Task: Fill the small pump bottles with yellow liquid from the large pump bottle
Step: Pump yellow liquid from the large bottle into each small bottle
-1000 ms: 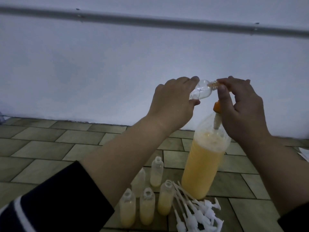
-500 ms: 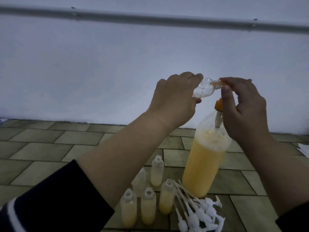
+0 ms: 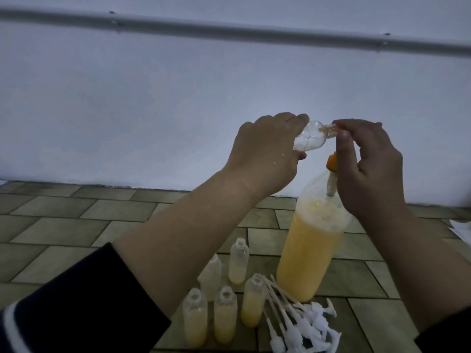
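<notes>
because its neck had to meet the spout, the left hand [image 3: 262, 154] gripped the small bottle [image 3: 132, 141] sideways while the right hand [image 3: 369, 169] grasped the large bottle [image 3: 308, 253]'s pump.

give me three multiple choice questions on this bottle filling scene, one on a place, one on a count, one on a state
1. Where does the pile of white pump heads lie?
A. in front of the large bottle, right of the small bottles
B. against the wall
C. inside the large bottle

2. How many small bottles stand on the floor?
A. two
B. five
C. eight

3. How is the small clear bottle held?
A. upright on the tiles
B. upside down over the floor
C. tilted sideways, neck toward the right hand

Answers:
1 A: the white heads lie on the tiles by the base of the large bottle.
2 B: five open bottles stand there, one partly behind the left forearm.
3 C: the left hand grips its body, and the right hand pinches at its neck.
</notes>
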### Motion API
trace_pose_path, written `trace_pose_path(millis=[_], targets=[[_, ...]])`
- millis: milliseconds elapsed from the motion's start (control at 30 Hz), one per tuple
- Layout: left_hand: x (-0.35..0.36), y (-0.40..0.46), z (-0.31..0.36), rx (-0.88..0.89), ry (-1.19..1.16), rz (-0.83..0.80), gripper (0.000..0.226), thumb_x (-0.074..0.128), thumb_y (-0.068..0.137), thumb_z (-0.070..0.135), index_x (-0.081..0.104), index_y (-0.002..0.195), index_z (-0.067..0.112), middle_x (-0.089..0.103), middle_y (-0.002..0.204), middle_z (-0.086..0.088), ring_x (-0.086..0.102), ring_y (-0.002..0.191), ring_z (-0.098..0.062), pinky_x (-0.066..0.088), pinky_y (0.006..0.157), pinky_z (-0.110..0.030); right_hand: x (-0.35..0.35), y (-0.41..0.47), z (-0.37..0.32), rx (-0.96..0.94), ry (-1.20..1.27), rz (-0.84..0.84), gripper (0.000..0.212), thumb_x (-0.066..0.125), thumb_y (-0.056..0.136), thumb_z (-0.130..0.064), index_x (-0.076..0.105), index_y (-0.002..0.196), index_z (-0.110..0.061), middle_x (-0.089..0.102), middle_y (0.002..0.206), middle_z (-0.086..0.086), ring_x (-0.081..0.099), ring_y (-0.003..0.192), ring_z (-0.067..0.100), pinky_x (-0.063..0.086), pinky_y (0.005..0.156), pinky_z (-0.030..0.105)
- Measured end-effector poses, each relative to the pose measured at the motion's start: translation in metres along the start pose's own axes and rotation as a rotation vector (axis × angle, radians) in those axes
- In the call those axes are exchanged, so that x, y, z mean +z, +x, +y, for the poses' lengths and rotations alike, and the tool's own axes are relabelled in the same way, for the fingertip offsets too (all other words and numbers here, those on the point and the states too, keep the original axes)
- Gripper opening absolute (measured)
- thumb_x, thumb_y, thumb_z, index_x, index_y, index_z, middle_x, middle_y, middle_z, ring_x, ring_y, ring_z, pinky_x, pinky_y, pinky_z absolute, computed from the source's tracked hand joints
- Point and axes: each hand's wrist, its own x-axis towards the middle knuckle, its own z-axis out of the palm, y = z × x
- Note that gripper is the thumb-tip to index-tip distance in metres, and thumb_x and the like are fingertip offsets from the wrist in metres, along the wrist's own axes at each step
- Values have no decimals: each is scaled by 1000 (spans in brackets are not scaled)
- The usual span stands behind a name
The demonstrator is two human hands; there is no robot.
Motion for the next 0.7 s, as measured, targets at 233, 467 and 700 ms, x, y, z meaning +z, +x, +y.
trace_pose_path(millis=[233, 467, 700], targets=[[12, -9, 0, -17, -8, -45, 49, 58, 89, 29, 44, 135, 21, 56, 127, 5, 53, 109, -22, 43, 91, -38, 12, -15, 7, 21, 34, 34, 38, 35, 96, -25, 63, 111, -3, 59, 105, -1, 44, 100, -4, 30, 110, 46], [-3, 1, 2, 27, 65, 10, 43, 56, 90, 31, 45, 130, 22, 56, 120, 5, 54, 105, -21, 43, 84, -35, -1, 0, 3, -37, -22, 13, 40, 35, 99, -28, 63, 115, -4, 59, 110, -2, 42, 103, -4, 24, 115, 36], [13, -10, 3, 10, 48, -6, 48, 57, 89, 30, 43, 134, 21, 57, 123, 6, 55, 106, -21, 40, 81, -33, 15, -16, 6, 17, -13, 44, 37, 37, 95, -25, 61, 112, -2, 63, 109, 12, 44, 97, 0, 39, 99, 56]])
